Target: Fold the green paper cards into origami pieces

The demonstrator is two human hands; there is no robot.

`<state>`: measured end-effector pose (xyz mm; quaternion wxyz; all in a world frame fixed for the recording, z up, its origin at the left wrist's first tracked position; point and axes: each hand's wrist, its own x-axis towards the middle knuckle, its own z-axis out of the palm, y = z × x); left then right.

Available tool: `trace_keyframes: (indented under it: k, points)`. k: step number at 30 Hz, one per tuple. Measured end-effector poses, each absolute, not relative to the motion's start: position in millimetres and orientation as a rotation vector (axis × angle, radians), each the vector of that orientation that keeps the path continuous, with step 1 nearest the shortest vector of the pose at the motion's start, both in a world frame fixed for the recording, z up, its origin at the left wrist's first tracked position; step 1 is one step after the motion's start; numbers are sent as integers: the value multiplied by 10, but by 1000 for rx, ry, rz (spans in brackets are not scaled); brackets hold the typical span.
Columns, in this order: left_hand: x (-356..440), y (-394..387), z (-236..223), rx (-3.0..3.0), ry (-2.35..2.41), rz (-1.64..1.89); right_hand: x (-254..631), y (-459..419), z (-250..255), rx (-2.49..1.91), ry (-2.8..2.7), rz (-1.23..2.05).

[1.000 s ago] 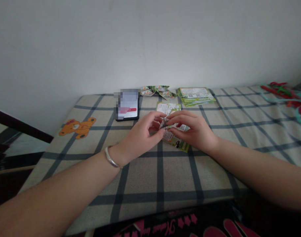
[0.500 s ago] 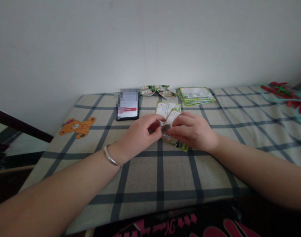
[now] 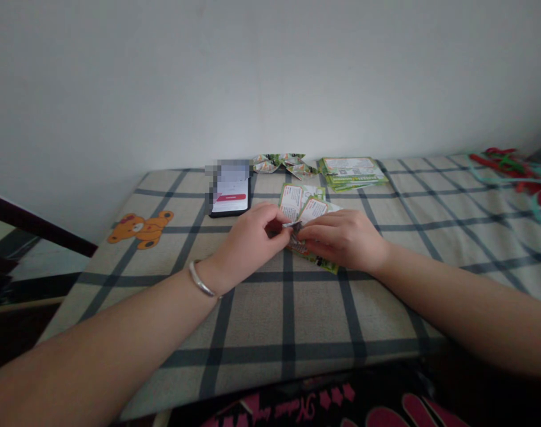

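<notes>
Pinching folded paper (image 3: 291,224): left hand (image 3: 256,238), nearly closed.

Dim, soft light, darkened corners

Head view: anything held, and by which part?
A small piece of paper: the left hand seems to pinch its left end between thumb and fingers. The right hand is at its right side; whether it grips is hidden.

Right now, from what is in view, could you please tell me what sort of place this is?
Likely a room in a home: a checked cloth spread up to a plain wall, an orange bear figure on that cloth, and a phone with its screen lit suggest it.
</notes>
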<state>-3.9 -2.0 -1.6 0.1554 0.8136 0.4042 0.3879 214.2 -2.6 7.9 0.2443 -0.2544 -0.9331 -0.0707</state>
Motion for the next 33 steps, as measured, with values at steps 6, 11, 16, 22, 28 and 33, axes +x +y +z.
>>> trace_keyframes:
  k: [6, 11, 16, 22, 28, 33]
  points:
    - [-55, -14, 3, 2334, 1188, 1122, 2126, -38, 130, -723, -2697, -235]
    - [-79, 23, -25, 2298, 1119, 1120, 2156, -23, 87, -851, -2620, -180]
    - [-80, 21, -48, 2146, 1026, 1071, 2162, 2, 52, -961, -2440, -15]
    - [-67, -24, 0, 2256, 1112, 1025, 2119, -11, 49, -955, -2266, 228]
    - [-56, -64, 54, 2382, 1127, 1087, 2067, -17, -3, -1051, -2046, 616]
    - [-43, -87, 55, 2460, 1142, 1072, 2044, -6, 18, -1138, -2119, 561]
